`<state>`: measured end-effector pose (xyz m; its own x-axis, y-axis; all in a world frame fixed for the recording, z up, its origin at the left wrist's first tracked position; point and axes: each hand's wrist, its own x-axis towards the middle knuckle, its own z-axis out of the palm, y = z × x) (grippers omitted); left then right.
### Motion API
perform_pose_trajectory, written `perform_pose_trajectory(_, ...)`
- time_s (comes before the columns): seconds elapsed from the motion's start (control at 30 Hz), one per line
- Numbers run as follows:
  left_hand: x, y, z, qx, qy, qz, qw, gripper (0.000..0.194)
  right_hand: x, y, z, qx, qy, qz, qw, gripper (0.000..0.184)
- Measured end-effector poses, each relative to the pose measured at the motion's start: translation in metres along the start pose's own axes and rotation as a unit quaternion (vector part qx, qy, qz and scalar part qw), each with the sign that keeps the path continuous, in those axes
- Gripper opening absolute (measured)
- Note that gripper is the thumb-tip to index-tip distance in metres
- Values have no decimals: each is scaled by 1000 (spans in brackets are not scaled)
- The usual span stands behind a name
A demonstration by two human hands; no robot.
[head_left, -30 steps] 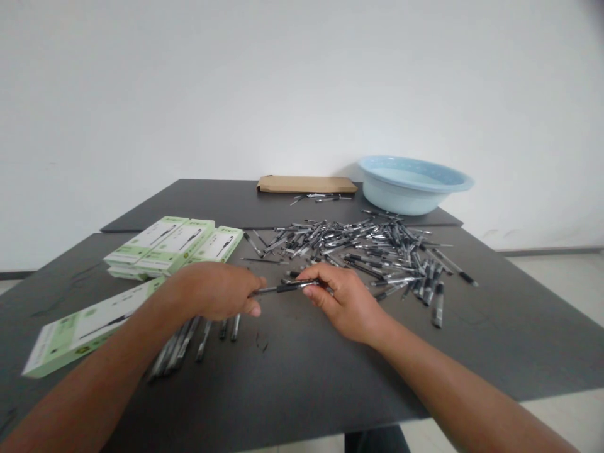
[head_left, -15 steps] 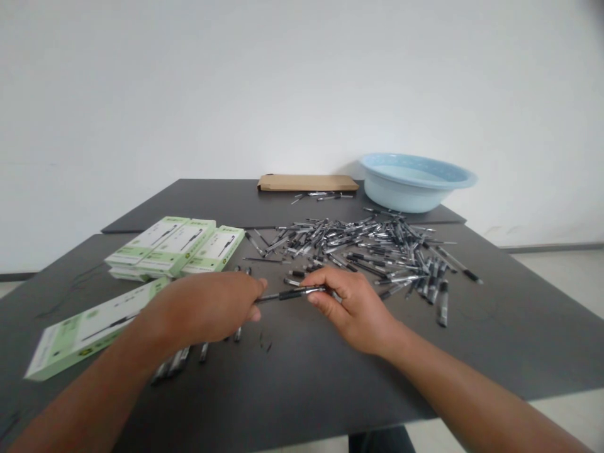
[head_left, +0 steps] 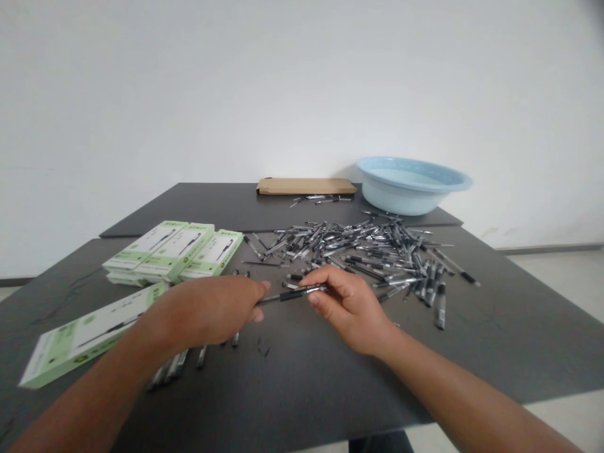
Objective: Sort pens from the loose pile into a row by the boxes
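A pen (head_left: 292, 294) with a dark grip and a clear barrel is held level above the table between both hands. My left hand (head_left: 212, 308) closes on its left end, fingers partly hidden behind the back of the hand. My right hand (head_left: 346, 305) pinches the other end between thumb and forefinger. Beyond the right hand spreads a heap of pens (head_left: 368, 245). Several more pens (head_left: 170, 368) lie beneath and beside my left forearm. To the left, a single green and white pen box (head_left: 89, 333) lies partly behind that forearm.
Green and white pen boxes (head_left: 174, 248) are stacked at the left. At the back stand a flat brown cardboard box (head_left: 306, 186) and a light blue basin (head_left: 410, 189); a few loose pens (head_left: 321, 199) lie before the cardboard. The dark table (head_left: 321, 396) has a seam across it.
Both hands keep hold of the pen in nearly the same place. The view has shifted very slightly; otherwise the things on the table look unmoved.
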<state>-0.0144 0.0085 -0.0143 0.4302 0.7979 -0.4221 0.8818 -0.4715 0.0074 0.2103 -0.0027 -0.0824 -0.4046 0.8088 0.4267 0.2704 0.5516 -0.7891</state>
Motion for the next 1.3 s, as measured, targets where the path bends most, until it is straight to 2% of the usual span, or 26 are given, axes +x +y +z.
perform_pose_trajectory(0.17,6,0,-10,19,-49,3,999,47,-1,12,11,112,3,35,993,14)
perform_pose_trajectory(0.33,7,1,-16,30,-71,13,997,47,1,14,14,185,5,53,981,36)
perform_pose_trajectory(0.5,6,2,-18,34,-77,5,996,47,3,15,12,146,34,47,988,16)
perform_pose_trajectory(0.67,6,3,-18,34,-69,-2,997,48,2,15,14,96,38,49,993,11)
perform_pose_trajectory(0.97,1,3,-14,31,-43,-16,998,50,1,10,14,47,44,47,997,14)
perform_pose_trajectory(1.3,2,3,-12,20,-46,5,999,48,0,8,13,66,38,54,996,15)
